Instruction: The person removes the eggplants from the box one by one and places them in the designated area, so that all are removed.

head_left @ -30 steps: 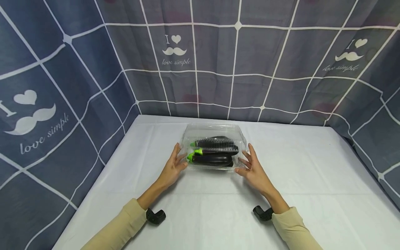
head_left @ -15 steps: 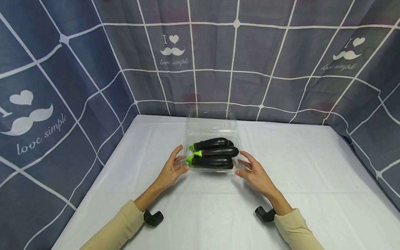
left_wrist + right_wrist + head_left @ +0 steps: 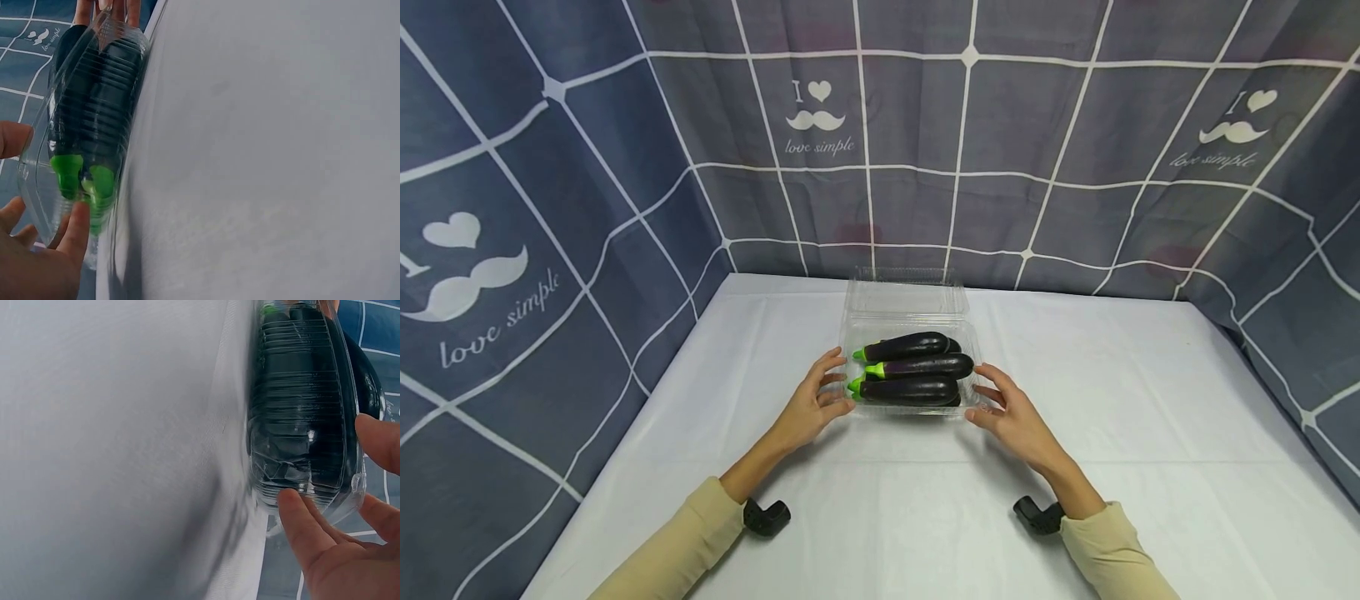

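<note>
A clear plastic clamshell container (image 3: pixel 973 329) stands on the table with its lid (image 3: pixel 907 293) tipped back behind it. Several dark eggplants (image 3: pixel 917 390) lie inside, their green stem ends (image 3: pixel 875 369) to the left. My left hand (image 3: pixel 805 408) is at the container's left end, fingers spread, with fingertips against the ridged wall and rim in the left wrist view. At the right end my right hand (image 3: pixel 1013 417) mirrors it: the thumb (image 3: pixel 300 519) touches the wall and another finger (image 3: pixel 378 440) reaches the rim. Neither hand's fingers are curled tightly.
The table has a white cloth (image 3: pixel 895 517). Beyond its back edge hangs a grey-blue curtain (image 3: pixel 917 208) with white grid lines, which also runs along both sides. A black wrist device (image 3: pixel 767 517) sits under the left cuff, another wrist device (image 3: pixel 1037 515) under the right.
The lid, tilted over the eggplants a second ago, has swung back away from me and settled lower behind the container. Both hands have stayed near its ends, the fingertips slightly lower.
</note>
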Demonstrator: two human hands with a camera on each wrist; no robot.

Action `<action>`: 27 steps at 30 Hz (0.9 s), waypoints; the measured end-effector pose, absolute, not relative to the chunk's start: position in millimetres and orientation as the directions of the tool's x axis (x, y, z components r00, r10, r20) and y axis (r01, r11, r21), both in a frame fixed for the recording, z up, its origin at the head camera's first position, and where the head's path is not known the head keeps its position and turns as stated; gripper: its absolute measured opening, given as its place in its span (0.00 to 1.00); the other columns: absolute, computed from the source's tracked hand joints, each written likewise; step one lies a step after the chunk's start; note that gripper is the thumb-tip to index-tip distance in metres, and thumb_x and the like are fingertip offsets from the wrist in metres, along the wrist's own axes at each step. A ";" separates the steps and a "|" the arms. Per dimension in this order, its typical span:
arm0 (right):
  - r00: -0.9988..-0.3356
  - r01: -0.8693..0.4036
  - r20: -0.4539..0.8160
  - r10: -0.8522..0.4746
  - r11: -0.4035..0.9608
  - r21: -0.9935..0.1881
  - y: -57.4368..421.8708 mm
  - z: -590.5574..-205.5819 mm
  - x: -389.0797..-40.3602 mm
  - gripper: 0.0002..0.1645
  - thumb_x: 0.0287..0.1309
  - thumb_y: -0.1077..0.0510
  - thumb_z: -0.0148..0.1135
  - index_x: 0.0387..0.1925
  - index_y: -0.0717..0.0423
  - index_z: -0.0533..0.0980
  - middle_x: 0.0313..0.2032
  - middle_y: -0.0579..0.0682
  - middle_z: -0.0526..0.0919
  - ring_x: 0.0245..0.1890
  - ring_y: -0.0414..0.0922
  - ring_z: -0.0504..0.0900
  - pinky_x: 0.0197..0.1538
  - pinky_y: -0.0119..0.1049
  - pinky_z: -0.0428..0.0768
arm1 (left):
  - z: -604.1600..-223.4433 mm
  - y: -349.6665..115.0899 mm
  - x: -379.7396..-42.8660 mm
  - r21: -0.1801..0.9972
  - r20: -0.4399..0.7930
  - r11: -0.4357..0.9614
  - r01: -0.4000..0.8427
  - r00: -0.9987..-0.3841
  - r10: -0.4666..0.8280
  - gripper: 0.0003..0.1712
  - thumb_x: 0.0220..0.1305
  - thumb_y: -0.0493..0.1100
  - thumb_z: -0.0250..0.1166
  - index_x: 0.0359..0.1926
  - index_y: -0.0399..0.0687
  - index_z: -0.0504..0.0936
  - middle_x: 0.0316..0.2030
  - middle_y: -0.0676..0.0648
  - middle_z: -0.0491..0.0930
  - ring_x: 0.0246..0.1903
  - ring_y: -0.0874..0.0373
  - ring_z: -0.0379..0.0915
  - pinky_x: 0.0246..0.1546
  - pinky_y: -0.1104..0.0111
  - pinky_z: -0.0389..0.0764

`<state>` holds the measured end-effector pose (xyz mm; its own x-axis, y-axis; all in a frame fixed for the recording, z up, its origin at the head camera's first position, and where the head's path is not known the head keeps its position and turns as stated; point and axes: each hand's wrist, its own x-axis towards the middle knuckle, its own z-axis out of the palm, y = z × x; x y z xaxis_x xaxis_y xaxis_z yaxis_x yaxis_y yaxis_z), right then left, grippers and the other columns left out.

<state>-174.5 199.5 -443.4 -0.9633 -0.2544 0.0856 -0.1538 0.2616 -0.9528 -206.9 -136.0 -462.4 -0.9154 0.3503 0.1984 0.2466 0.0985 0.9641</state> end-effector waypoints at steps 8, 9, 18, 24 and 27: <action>-0.964 -0.127 0.042 -0.264 0.314 -0.941 203.8 -437.7 -176.9 0.43 0.60 0.65 0.66 0.73 0.60 0.57 0.72 0.61 0.56 0.66 0.63 0.66 0.64 0.57 0.69 | -454.1 -141.3 -216.3 0.945 0.184 0.185 0.268 -0.908 0.377 0.47 0.56 0.31 0.71 0.73 0.38 0.56 0.75 0.39 0.42 0.68 0.36 0.54 0.62 0.43 0.67; -0.963 -0.123 0.035 -0.265 0.322 -0.939 204.9 -436.4 -177.5 0.43 0.61 0.64 0.66 0.73 0.59 0.57 0.72 0.61 0.56 0.65 0.63 0.67 0.63 0.56 0.70 | -453.0 -141.9 -218.0 0.942 0.184 0.194 0.274 -0.904 0.386 0.48 0.56 0.32 0.72 0.73 0.41 0.56 0.75 0.40 0.41 0.69 0.36 0.53 0.62 0.43 0.67; -0.965 -0.162 0.057 -0.258 0.406 -0.899 211.3 -425.8 -186.4 0.38 0.65 0.61 0.63 0.71 0.63 0.59 0.72 0.62 0.55 0.69 0.63 0.59 0.64 0.56 0.69 | -455.1 -145.7 -229.0 0.940 0.116 0.233 0.251 -0.873 0.474 0.51 0.55 0.37 0.75 0.74 0.38 0.54 0.77 0.43 0.40 0.69 0.36 0.54 0.59 0.49 0.73; -0.969 -0.199 0.103 -0.225 0.464 -0.863 212.0 -404.3 -201.7 0.37 0.66 0.58 0.62 0.71 0.62 0.60 0.72 0.60 0.57 0.71 0.61 0.55 0.68 0.55 0.63 | -450.9 -145.9 -229.6 0.948 0.090 0.225 0.225 -0.868 0.489 0.51 0.55 0.37 0.75 0.73 0.36 0.54 0.77 0.45 0.38 0.68 0.35 0.55 0.58 0.52 0.75; -0.964 -0.218 0.118 -0.236 0.460 -0.861 211.3 -389.8 -211.8 0.35 0.66 0.57 0.62 0.70 0.62 0.62 0.71 0.60 0.61 0.70 0.60 0.60 0.68 0.54 0.64 | -449.4 -146.5 -229.6 0.950 0.075 0.229 0.211 -0.869 0.489 0.52 0.55 0.36 0.75 0.73 0.37 0.53 0.77 0.46 0.37 0.68 0.35 0.55 0.57 0.52 0.75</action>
<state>-211.8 211.3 -389.8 -0.9645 -0.2364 0.1181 -0.2180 0.4595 -0.8610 -229.6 -146.5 -449.4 -0.8691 0.4889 0.0749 0.2108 0.2293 0.9502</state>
